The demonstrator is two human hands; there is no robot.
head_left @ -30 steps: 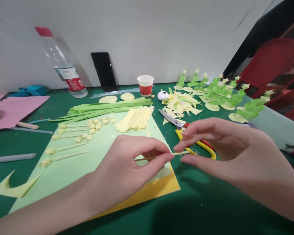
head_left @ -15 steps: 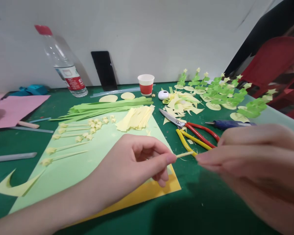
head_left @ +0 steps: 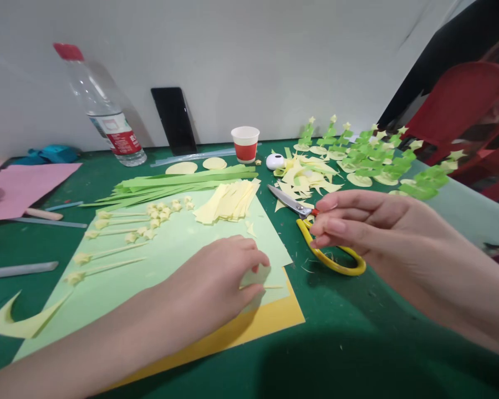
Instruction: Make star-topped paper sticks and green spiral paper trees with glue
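Observation:
My left hand rests over the light green sheet, its thumb and index finger apart. A thin pale stick lies on the sheet by the thumb. On the right, my right hand is above the scissors, fingers and thumb bent together; anything between them is too small or hidden to name. The yellow handle shows below it. Small paper stars and star-tipped sticks sit left on the sheet, with pale yellow strips near its top edge.
Green strips, a paper cup, a phone and a bottle are at the back. Paper scraps and several paper plants stand back right. Pink paper lies left.
My left hand has moved down and left, and its fingers have parted from the stick, which now lies on the sheet. My right hand has moved up and left over the scissors.

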